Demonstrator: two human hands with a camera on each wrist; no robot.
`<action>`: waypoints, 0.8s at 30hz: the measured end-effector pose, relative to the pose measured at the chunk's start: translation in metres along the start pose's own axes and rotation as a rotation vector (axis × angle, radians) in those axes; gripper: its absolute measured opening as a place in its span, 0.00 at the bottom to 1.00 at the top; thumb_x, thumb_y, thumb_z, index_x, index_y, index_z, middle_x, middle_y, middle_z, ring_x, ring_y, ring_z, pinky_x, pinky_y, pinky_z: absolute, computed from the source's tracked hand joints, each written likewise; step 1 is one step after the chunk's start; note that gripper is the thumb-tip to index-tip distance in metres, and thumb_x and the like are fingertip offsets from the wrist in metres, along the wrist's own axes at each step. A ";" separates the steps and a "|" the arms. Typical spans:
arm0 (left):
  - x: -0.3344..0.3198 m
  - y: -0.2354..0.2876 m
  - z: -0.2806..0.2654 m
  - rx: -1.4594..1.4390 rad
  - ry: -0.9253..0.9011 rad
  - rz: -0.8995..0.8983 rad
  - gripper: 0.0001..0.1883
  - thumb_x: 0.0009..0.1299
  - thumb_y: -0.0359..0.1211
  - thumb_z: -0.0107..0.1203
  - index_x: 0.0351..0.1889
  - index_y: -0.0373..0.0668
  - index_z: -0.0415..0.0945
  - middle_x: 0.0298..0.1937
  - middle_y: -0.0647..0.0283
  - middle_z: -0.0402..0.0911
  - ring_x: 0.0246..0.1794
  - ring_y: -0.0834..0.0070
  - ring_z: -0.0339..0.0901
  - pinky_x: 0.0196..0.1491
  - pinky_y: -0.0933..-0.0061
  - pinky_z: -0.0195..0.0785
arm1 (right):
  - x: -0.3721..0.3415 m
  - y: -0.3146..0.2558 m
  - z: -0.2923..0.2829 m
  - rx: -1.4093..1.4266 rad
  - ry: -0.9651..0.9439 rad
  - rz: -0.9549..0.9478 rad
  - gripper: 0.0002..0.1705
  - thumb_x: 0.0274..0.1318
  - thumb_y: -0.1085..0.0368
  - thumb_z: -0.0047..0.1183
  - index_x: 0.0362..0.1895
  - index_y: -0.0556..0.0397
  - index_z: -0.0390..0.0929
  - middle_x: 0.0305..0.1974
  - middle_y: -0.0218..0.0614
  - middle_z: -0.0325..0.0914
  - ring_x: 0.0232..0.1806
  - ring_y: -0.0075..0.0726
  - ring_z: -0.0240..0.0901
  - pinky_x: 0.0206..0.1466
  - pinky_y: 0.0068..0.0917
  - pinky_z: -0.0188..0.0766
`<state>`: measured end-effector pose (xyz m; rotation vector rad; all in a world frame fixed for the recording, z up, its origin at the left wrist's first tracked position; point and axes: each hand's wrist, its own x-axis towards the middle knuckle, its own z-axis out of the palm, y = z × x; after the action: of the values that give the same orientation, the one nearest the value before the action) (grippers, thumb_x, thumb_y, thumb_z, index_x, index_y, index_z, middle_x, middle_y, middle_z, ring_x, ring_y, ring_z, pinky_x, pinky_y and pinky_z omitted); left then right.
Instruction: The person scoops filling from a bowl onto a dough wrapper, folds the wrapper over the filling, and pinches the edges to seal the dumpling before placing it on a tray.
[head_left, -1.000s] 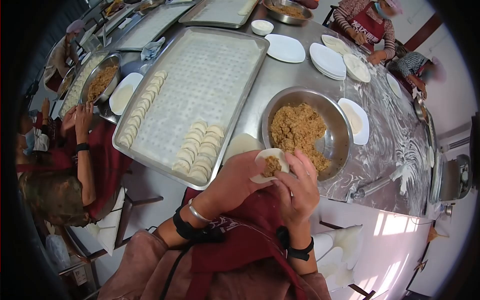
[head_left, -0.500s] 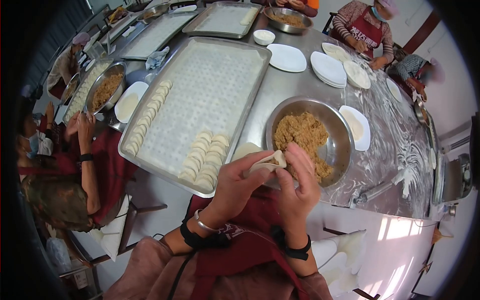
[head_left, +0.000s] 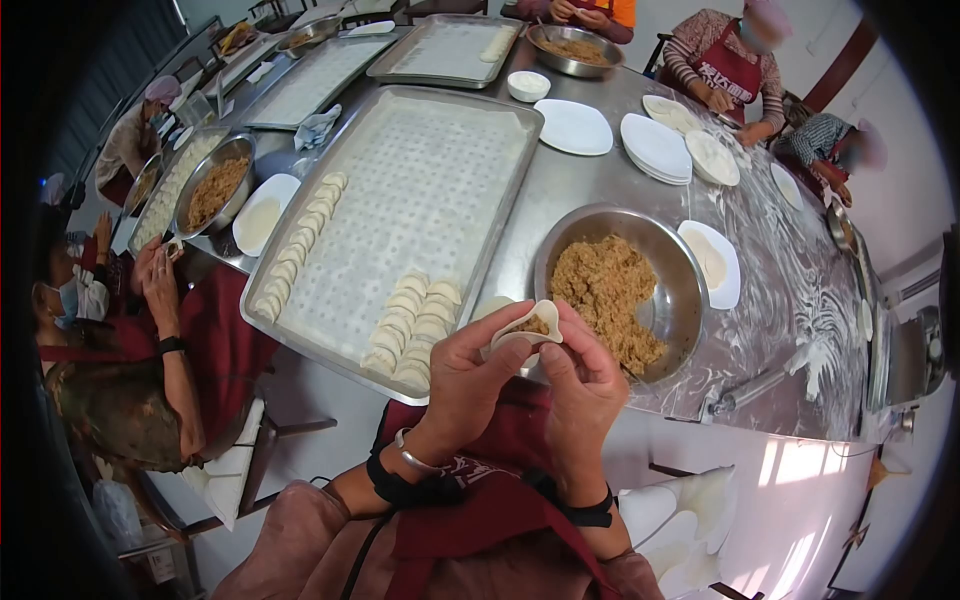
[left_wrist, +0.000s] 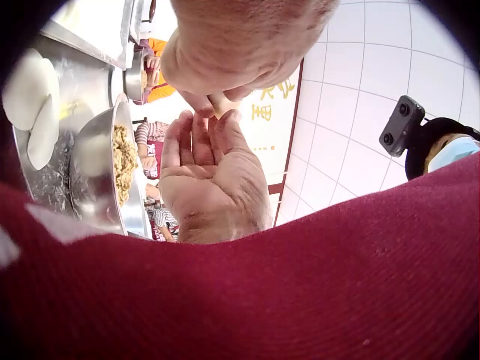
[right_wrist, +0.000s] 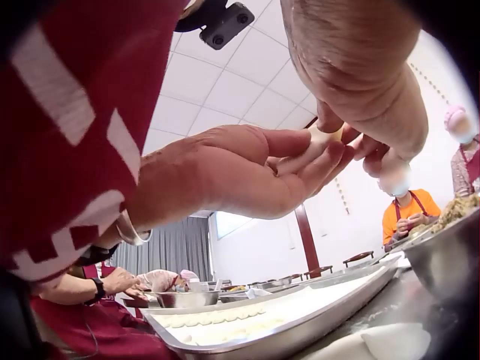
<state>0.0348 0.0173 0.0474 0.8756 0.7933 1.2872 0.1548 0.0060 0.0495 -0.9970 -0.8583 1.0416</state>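
Observation:
A half-folded dumpling (head_left: 530,325), its pale wrapper raised around brown filling, is held between both hands in the head view. My left hand (head_left: 470,365) grips its left side, thumb along the near edge. At the right end, my right hand (head_left: 583,385) pinches the wrapper between thumb and fingers. The right wrist view shows a strip of the white dumpling (right_wrist: 304,156) between the fingers of my left hand (right_wrist: 232,169). Just beyond the hands is a steel bowl (head_left: 685,320) of minced filling (head_left: 605,295). Loose wrappers (head_left: 488,310) lie partly hidden behind my left fingers.
A large metal tray (head_left: 410,170) on the left carries rows of finished dumplings (head_left: 412,325). White plates (head_left: 573,127), a plate with wrappers (head_left: 712,262) and a small white bowl (head_left: 528,86) stand on the floured steel table (head_left: 770,330). Other people work around it.
The wrapper lay spread with its filling showing; its sides are now drawn up. My right fingers moved from hovering over it to pinching its right end. The head view has shifted slightly.

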 end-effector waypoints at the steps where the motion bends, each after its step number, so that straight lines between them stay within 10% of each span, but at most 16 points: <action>1: 0.000 0.000 0.000 -0.001 0.001 0.001 0.22 0.74 0.30 0.56 0.63 0.31 0.70 0.57 0.55 0.78 0.56 0.71 0.77 0.60 0.68 0.73 | 0.000 -0.001 0.001 0.000 -0.001 0.000 0.14 0.58 0.78 0.56 0.49 0.67 0.78 0.61 0.56 0.72 0.62 0.44 0.71 0.64 0.35 0.69; 15: -0.004 0.002 0.001 0.039 -0.068 -0.023 0.19 0.73 0.28 0.55 0.62 0.34 0.73 0.53 0.63 0.81 0.51 0.82 0.76 0.53 0.80 0.71 | 0.010 0.004 -0.021 -0.394 -0.139 -0.345 0.12 0.54 0.76 0.60 0.45 0.64 0.81 0.59 0.55 0.75 0.61 0.51 0.73 0.64 0.37 0.67; 24: -0.004 0.005 0.004 0.002 -0.081 -0.041 0.21 0.74 0.27 0.54 0.64 0.33 0.70 0.54 0.60 0.80 0.53 0.79 0.76 0.56 0.77 0.72 | 0.008 0.004 -0.016 -0.147 -0.112 -0.146 0.16 0.50 0.77 0.61 0.46 0.63 0.80 0.58 0.52 0.76 0.65 0.48 0.69 0.67 0.39 0.64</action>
<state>0.0357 0.0134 0.0540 0.9032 0.7445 1.2078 0.1703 0.0102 0.0414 -0.9896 -1.0963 0.9261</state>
